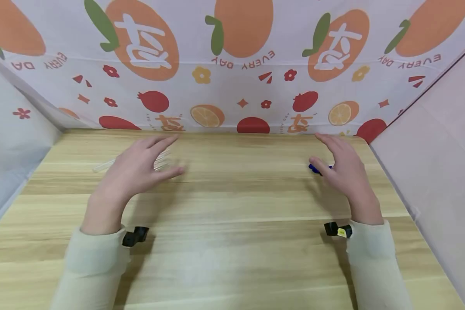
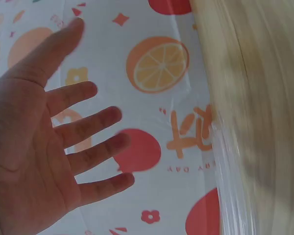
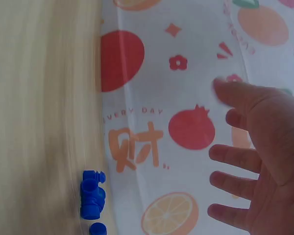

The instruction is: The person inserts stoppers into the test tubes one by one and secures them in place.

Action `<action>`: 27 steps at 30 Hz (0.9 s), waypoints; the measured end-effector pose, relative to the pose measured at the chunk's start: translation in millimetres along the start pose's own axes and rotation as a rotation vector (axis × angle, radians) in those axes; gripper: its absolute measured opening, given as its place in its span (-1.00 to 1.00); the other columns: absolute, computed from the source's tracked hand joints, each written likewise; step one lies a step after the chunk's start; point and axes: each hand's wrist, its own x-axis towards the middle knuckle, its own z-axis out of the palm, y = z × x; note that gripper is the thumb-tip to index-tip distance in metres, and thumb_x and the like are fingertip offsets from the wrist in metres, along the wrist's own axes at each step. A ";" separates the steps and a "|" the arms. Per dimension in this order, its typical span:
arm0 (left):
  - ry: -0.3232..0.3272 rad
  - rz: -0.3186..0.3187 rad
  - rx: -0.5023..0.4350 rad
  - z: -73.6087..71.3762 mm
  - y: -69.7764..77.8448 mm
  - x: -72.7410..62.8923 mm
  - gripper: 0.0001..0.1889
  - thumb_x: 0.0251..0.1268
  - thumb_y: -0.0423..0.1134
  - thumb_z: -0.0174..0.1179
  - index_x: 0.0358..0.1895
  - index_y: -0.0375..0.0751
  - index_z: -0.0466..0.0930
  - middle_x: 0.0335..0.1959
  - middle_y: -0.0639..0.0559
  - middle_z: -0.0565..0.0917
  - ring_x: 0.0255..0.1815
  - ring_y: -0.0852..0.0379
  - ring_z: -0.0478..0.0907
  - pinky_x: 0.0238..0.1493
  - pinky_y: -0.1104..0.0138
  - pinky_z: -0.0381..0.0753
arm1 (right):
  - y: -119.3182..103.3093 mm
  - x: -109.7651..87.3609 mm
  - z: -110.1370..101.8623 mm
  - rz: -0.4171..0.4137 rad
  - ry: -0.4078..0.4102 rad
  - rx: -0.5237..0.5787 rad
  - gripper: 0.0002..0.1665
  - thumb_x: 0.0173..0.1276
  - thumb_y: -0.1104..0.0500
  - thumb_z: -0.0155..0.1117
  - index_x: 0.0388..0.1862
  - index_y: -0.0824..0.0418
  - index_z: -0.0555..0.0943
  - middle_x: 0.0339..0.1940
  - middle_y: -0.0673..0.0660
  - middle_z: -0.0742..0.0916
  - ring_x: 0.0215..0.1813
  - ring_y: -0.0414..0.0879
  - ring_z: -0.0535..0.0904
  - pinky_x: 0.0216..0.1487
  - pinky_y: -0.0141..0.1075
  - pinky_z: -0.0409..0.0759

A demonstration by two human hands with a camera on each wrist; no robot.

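My left hand (image 1: 133,168) hovers over the back left of the wooden table (image 1: 217,206), thumb and fingers spread, nothing between them. Beneath it lie clear, thin rods or tubes (image 1: 161,161), partly covered by the hand; in the left wrist view these clear rods (image 2: 230,181) run along the table's far side. On the right, my right hand (image 1: 345,168) is held above small blue plastic pieces (image 1: 314,168), its fingers apart and holding nothing. The right wrist view shows these blue pieces (image 3: 92,198) as short, tube-like fittings near the table's back edge.
A white cloth (image 1: 224,90) printed with oranges and other fruit hangs behind the table's back edge. Pale cloth sides (image 1: 441,129) stand to the right and left. Small black devices (image 1: 135,236) sit at both sleeve cuffs.
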 end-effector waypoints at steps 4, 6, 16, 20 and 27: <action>-0.049 -0.021 0.008 1.5 -7.7 -0.7 -0.22 0.26 0.21 0.30 0.48 -0.05 0.33 0.38 -0.22 0.42 0.40 -0.29 0.30 0.29 -0.26 0.34 | 9.7 3.5 -1.8 0.069 -0.009 0.015 -0.30 0.42 -0.07 0.27 0.49 0.02 0.38 0.44 0.21 0.50 0.44 0.22 0.36 0.38 0.23 0.32; -0.074 -0.034 0.015 3.1 -11.2 -1.1 -0.27 0.30 0.11 0.30 0.46 -0.09 0.35 0.37 -0.25 0.44 0.38 -0.31 0.33 0.29 -0.25 0.35 | 14.0 3.6 -1.6 0.097 -0.031 0.016 -0.33 0.43 -0.06 0.26 0.47 0.06 0.41 0.42 0.23 0.51 0.44 0.25 0.35 0.37 0.25 0.31; -0.103 -0.080 0.051 13.1 -30.2 0.2 -0.42 0.34 -0.08 0.30 0.38 -0.16 0.44 0.29 -0.32 0.50 0.28 -0.35 0.42 0.18 -0.29 0.43 | 25.2 5.4 14.8 0.161 -0.222 -0.024 -0.40 0.42 -0.05 0.28 0.37 0.13 0.50 0.42 0.31 0.48 0.46 0.34 0.26 0.42 0.30 0.21; -0.126 -0.096 0.063 17.4 -36.1 2.5 -0.43 0.31 -0.11 0.32 0.35 -0.20 0.48 0.23 -0.36 0.52 0.21 -0.36 0.47 0.13 -0.29 0.47 | 28.7 6.6 18.3 0.180 -0.291 -0.055 -0.42 0.38 0.01 0.34 0.33 0.15 0.54 0.42 0.36 0.45 0.45 0.38 0.24 0.41 0.32 0.21; -0.152 -0.111 0.089 21.9 -39.2 1.0 -0.47 0.28 -0.16 0.35 0.29 -0.25 0.52 0.15 -0.37 0.57 0.15 -0.35 0.51 0.10 -0.27 0.51 | 37.3 0.7 31.1 0.202 -0.348 -0.081 -0.41 0.33 0.02 0.40 0.31 0.14 0.57 0.45 0.39 0.41 0.44 0.42 0.24 0.35 0.38 0.28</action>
